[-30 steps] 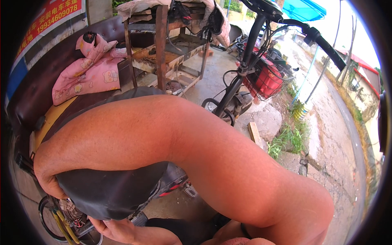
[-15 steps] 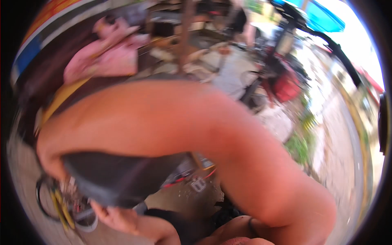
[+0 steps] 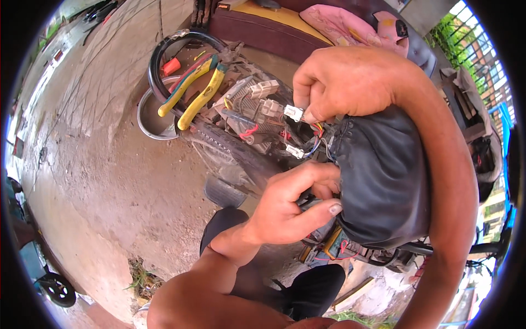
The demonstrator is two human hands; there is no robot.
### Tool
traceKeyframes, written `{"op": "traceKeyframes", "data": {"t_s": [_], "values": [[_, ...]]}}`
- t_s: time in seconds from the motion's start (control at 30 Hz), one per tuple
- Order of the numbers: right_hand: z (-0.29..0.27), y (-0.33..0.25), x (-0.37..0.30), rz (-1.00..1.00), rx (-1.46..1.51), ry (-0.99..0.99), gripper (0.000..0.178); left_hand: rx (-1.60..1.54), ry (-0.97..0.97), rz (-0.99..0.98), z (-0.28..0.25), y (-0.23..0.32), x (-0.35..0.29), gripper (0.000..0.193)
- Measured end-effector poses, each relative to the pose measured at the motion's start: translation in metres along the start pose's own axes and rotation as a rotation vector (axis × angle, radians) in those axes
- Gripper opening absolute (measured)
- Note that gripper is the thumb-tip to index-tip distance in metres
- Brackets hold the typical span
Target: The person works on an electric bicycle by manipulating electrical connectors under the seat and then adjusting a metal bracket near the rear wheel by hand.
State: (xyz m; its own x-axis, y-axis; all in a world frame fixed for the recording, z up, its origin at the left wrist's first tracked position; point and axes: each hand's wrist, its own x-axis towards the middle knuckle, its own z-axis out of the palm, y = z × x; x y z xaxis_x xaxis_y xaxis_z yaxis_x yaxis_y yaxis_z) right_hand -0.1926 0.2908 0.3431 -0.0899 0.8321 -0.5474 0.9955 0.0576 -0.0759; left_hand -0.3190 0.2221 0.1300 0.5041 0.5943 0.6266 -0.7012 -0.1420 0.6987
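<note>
My right arm curves round the far side of a black seat with a gathered edge (image 3: 386, 181). At its end my right hand (image 3: 345, 82) is closed, thumb and fingers pinching a white wire connector (image 3: 293, 113). A second white connector (image 3: 295, 151) hangs below it on thin coloured wires. My left hand (image 3: 296, 203) is closed at the seat's near edge, its thumb outside and its fingertips partly hidden beneath. Left of the connectors sits a finned grey metal box (image 3: 238, 104) with more pale plugs and loose wires around it.
Pliers with yellow-green handles (image 3: 205, 93) lie by a black ring (image 3: 156, 77) and a metal bowl (image 3: 159, 126). A dark footrest-like pad (image 3: 224, 192) juts out below the frame. Behind stands a maroon sofa (image 3: 257, 35) with pink cloth (image 3: 342, 27). A yellow-edged device (image 3: 332, 244) lies beneath the seat.
My view has swung from the blurred street side toward the wires and the floor at left. The right hand, hidden behind the seat before, now shows pinching the connector.
</note>
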Motion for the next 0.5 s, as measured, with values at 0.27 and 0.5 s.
{"op": "traceKeyframes", "data": {"t_s": [0.27, 0.5], "values": [[-0.003, 0.003, -0.006, 0.031, -0.005, 0.0, 0.029, 0.089, -0.006, 0.05, -0.003, 0.004, 0.011, 0.034], [-0.003, 0.002, -0.003, 0.003, 0.016, -0.011, 0.03, 0.163, 0.006, 0.062, -0.004, 0.01, 0.012, 0.033]]}}
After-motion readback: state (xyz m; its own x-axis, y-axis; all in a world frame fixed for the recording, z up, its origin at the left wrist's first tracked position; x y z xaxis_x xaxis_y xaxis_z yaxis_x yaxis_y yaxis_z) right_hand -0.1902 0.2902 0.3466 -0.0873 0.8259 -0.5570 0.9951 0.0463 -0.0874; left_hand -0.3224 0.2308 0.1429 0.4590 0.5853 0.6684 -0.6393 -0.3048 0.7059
